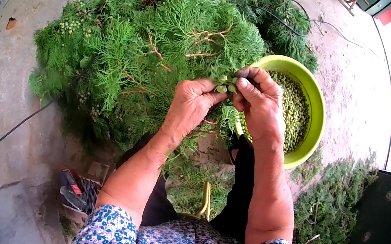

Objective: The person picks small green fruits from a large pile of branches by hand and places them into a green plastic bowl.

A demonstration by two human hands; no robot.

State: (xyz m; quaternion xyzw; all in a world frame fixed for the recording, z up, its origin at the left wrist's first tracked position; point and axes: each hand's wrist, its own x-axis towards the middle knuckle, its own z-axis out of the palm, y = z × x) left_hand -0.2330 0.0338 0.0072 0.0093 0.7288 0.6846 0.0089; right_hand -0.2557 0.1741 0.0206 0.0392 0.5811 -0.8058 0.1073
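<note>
Pinched between thumb and finger of my left hand (192, 100) is an arborvitae sprig bearing a small cluster of green cones (222, 87). My right hand (264, 101) meets it from the other side, thumb and fingertips closed at the cluster; which cone they grip is partly hidden. Beneath my right hand stands a lime-green plastic basin (318, 121), holding a thick layer of loose green cones (294, 111). A large heap of cut arborvitae branches (144, 55) lies in front of me and to the left, its fronds reaching under my left hand.
A box of tools (77, 195) sits on the concrete floor at lower left. Black cables (31, 116) cross the floor there and near the heap's top. More cut sprigs (332, 207) lie at right beside a dark green panel (383, 215). Yellow metal tubing (206, 199) shows between my legs.
</note>
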